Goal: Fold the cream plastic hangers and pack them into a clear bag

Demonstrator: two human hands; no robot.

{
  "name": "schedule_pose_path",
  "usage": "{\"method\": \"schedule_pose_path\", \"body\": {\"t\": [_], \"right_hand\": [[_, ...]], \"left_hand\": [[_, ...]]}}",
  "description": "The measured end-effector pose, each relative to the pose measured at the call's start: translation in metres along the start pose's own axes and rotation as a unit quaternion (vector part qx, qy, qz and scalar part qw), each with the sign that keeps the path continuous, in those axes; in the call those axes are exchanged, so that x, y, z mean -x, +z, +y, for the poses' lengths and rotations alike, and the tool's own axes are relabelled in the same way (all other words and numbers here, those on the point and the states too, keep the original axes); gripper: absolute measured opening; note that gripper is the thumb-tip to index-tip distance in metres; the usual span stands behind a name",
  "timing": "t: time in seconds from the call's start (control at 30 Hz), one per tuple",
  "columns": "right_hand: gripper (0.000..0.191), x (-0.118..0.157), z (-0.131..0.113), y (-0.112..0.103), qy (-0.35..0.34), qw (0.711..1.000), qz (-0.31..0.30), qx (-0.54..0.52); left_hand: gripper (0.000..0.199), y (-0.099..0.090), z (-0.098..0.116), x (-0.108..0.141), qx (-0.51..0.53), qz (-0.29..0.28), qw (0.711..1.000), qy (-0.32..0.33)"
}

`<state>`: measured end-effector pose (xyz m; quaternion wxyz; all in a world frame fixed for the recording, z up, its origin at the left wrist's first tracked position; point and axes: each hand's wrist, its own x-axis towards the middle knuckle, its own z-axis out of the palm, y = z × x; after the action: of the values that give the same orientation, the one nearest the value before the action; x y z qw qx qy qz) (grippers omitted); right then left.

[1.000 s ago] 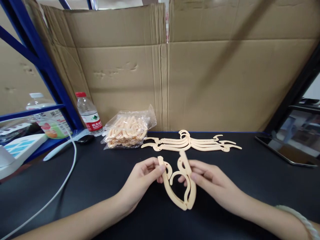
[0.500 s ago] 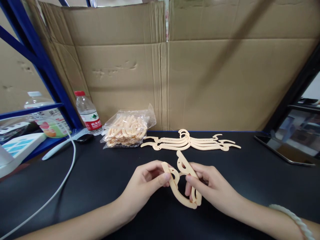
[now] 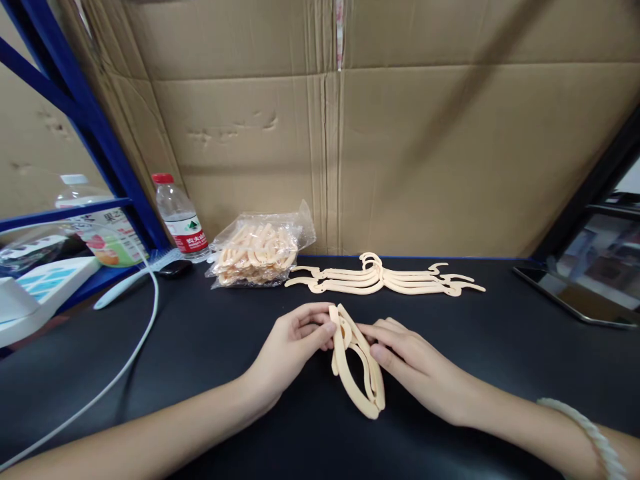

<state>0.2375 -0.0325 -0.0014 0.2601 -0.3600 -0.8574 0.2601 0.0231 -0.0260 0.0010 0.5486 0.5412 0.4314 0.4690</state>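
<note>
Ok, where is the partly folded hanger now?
In the head view, the partly folded hanger is below and right of centre, between the left hand and right hand, nearer than the unfolded hangers.

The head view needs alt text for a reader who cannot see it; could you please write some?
A person's left hand holds a folded cream hanger over a black table, the right hand at its other side. Beyond them lie several unfolded hangers, with a clear plastic bag of cream pieces and a red-capped bottle to their left.

Pale twisted band [image 3: 589,427], right forearm [image 3: 505,410]
</note>
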Motion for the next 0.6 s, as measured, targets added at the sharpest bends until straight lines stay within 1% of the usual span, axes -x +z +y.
{"method": "schedule_pose_path", "body": {"t": [0.07, 0.13, 0.2, 0.27, 0.3, 0.33, 0.4, 0.43, 0.5, 0.6], "right_hand": [[0.033, 0.000, 0.006, 0.000, 0.001, 1.000, 0.010, 0.001], [0.032, 0.001, 0.009, -0.001, 0.004, 1.000, 0.022, 0.000], [0.031, 0.003, 0.011, -0.003, 0.011, 1.000, 0.029, -0.002], [0.030, 0.004, 0.010, -0.006, 0.007, 0.999, 0.034, -0.005], [0.030, 0.004, 0.009, -0.008, -0.007, 0.999, 0.033, -0.002], [0.030, 0.005, 0.007, -0.010, -0.029, 0.999, 0.027, 0.005], [0.032, 0.007, 0.003, -0.016, -0.081, 0.996, 0.005, 0.038], [0.032, 0.008, 0.001, -0.018, -0.101, 0.993, -0.008, 0.062], [0.030, 0.010, -0.002, -0.021, -0.122, 0.986, -0.024, 0.108], [0.022, 0.011, -0.004, -0.021, -0.128, 0.981, -0.032, 0.142]], "left_hand": [[0.043, -0.003, 0.000, -0.002, -0.018, 0.023, 1.000, -0.006], [0.046, -0.006, -0.001, -0.003, -0.044, 0.031, 0.999, -0.010], [0.042, -0.008, 0.000, -0.002, -0.079, 0.012, 0.997, -0.001], [0.033, -0.009, 0.001, 0.001, -0.140, -0.016, 0.989, 0.043], [0.029, -0.010, 0.002, 0.003, -0.185, -0.030, 0.979, 0.080], [0.026, -0.009, 0.004, 0.006, -0.236, -0.043, 0.963, 0.122], [0.026, -0.009, 0.009, 0.013, -0.333, -0.078, 0.918, 0.199], [0.030, -0.008, 0.011, 0.017, -0.367, -0.100, 0.898, 0.222], [0.039, -0.008, 0.014, 0.022, -0.409, -0.147, 0.869, 0.238], [0.053, -0.009, 0.013, 0.023, -0.447, -0.187, 0.843, 0.235]]}}
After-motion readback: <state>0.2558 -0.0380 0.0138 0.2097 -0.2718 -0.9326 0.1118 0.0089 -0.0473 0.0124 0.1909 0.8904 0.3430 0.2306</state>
